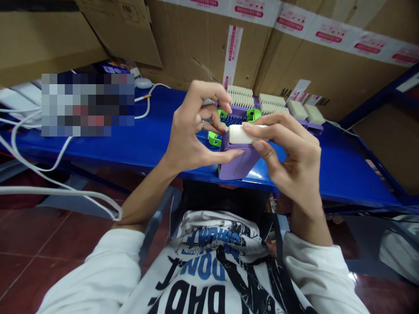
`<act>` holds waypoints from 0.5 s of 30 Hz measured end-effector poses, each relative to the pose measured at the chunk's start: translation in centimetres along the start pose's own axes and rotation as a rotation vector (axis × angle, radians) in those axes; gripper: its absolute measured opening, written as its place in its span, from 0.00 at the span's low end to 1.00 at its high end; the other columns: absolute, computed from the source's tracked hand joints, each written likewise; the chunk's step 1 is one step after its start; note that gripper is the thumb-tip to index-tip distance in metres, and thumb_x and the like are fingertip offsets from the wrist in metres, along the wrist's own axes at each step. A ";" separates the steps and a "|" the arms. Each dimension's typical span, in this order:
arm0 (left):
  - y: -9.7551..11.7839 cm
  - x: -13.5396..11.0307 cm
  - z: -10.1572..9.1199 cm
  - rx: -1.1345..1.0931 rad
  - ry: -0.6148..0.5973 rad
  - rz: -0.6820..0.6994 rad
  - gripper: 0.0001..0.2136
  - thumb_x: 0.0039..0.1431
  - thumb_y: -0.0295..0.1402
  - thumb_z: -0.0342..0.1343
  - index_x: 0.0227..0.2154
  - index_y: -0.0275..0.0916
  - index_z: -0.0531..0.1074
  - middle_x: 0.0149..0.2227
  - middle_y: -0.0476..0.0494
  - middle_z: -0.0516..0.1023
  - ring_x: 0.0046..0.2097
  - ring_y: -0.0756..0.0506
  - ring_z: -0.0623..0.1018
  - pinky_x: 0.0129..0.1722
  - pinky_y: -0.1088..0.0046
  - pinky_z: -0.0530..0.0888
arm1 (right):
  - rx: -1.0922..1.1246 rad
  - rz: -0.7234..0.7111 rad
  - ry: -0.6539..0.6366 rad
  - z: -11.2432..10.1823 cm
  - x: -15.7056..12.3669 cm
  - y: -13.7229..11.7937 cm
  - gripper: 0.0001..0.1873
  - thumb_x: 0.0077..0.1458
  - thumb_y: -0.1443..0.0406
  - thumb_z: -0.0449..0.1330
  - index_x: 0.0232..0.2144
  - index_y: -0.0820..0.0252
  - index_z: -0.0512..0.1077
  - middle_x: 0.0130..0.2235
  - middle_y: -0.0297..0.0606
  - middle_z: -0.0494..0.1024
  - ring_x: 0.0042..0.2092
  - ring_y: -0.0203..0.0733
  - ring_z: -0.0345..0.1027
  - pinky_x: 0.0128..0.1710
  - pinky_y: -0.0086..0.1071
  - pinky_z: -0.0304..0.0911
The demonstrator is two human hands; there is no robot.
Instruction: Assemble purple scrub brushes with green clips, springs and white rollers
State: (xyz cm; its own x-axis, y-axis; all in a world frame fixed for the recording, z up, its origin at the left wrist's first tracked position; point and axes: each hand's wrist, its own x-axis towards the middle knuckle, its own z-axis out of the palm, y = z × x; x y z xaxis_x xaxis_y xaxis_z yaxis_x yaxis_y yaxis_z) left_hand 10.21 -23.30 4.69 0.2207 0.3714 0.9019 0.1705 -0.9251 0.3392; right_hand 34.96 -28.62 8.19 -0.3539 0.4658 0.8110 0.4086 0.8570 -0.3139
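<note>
A white ribbed block [239, 134] is pinched at its right end between the thumb and fingers of my right hand [291, 152]. It sits at the top edge of a purple plastic piece [238, 162] with a flat front. My left hand [191, 131] curves around the left side, its thumb and fingers apart. Its thumb tip overlaps the purple piece, and a fingertip is close to the block's left end; whether they touch I cannot tell. Behind the block lies a purple tray with rows of small pins [236, 117] and bright green clips [253, 115] at its corners.
Along the back of the blue table [157, 126] stand several cream ribbed blocks [272, 104] on purple bases. Tall cardboard boxes [196, 48] form a wall behind them. White cables [59, 163] hang at the left, beside a blurred-out area.
</note>
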 end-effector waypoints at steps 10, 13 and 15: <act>2.2 1.3 -0.7 0.043 -0.137 0.006 0.19 0.82 0.57 0.69 0.58 0.49 0.89 0.54 0.39 0.90 0.52 0.36 0.89 0.48 0.55 0.89 | 0.137 0.023 0.096 2.0 -1.1 2.4 0.17 0.79 0.50 0.72 0.63 0.46 0.82 0.56 0.40 0.89 0.54 0.51 0.88 0.54 0.48 0.86; 2.6 2.6 -0.8 0.077 -0.191 0.050 0.17 0.83 0.55 0.69 0.59 0.49 0.90 0.52 0.40 0.92 0.51 0.35 0.90 0.56 0.51 0.88 | 0.235 0.005 0.280 4.1 -2.1 3.5 0.23 0.75 0.48 0.75 0.62 0.46 0.75 0.53 0.36 0.88 0.51 0.47 0.87 0.52 0.44 0.87; 2.6 3.3 -0.8 0.070 -0.227 0.077 0.15 0.85 0.53 0.68 0.58 0.52 0.92 0.50 0.42 0.93 0.49 0.36 0.91 0.55 0.51 0.88 | 0.219 0.006 0.348 4.9 -2.5 4.0 0.23 0.73 0.48 0.76 0.58 0.47 0.74 0.48 0.34 0.85 0.47 0.44 0.85 0.48 0.41 0.86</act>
State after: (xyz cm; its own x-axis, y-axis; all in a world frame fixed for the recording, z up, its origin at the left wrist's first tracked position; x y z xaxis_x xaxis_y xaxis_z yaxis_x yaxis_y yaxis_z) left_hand 10.64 -24.59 8.76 0.4447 0.3155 0.8383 0.2095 -0.9466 0.2451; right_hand 33.41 -25.26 2.46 -0.0316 0.4006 0.9157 0.2073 0.8989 -0.3861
